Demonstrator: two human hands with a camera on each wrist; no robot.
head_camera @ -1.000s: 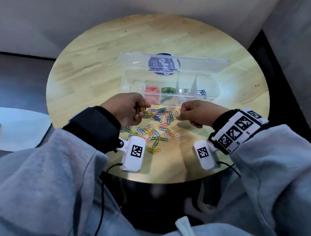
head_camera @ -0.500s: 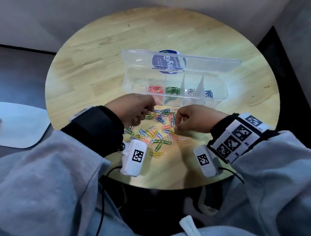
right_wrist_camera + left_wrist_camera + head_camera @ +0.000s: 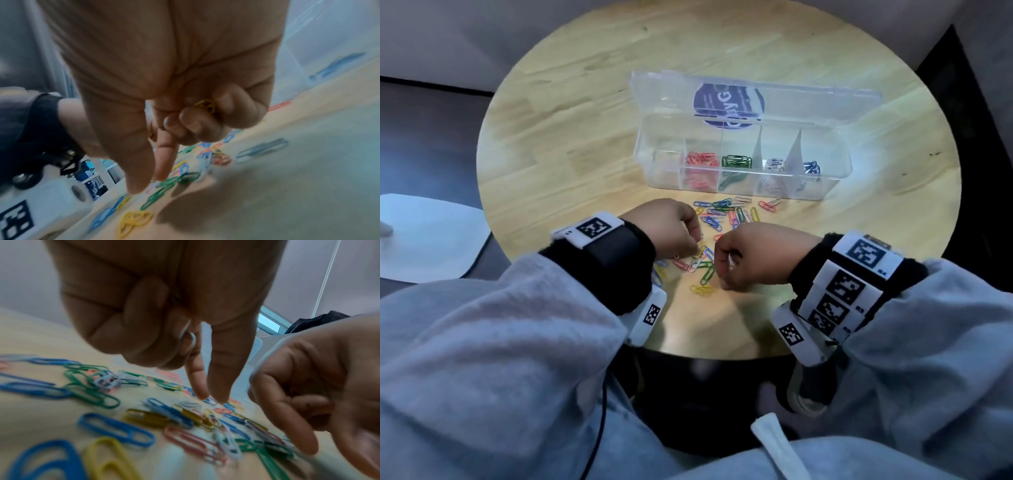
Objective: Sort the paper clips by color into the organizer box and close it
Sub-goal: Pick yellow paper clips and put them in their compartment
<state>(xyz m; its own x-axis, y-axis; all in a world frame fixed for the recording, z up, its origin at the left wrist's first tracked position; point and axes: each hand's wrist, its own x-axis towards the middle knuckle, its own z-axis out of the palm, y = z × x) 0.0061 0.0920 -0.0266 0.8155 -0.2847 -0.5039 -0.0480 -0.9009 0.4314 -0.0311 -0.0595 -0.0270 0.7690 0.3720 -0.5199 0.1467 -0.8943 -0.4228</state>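
The clear organizer box (image 3: 647, 150) stands with its lid (image 3: 808, 99) up at the table's back. Its compartments hold red clips (image 3: 700, 159), green clips (image 3: 736, 161), white clips (image 3: 774, 164) and blue clips (image 3: 811, 168); the leftmost one looks empty. Loose mixed-colour paper clips (image 3: 726, 214) lie in front of it. My left hand (image 3: 697, 246) is over the pile's near part, with a pale clip (image 3: 188, 337) tucked under its curled fingers and thumb and forefinger pointing down. My right hand (image 3: 722, 274) is beside it, curled round yellow clips (image 3: 205, 104), thumb and forefinger reaching down at the pile.
The round wooden table (image 3: 585, 137) has bare wood left, right and behind the box. Its front edge runs just under my wrists. A white seat-like surface (image 3: 424, 236) lies lower at the left. Dark floor and wall border the table on the right.
Both hands have drawn back from the pile's far edge by the box to its near part and come closer together. The head view has tilted, so the box sits farther from the hands.
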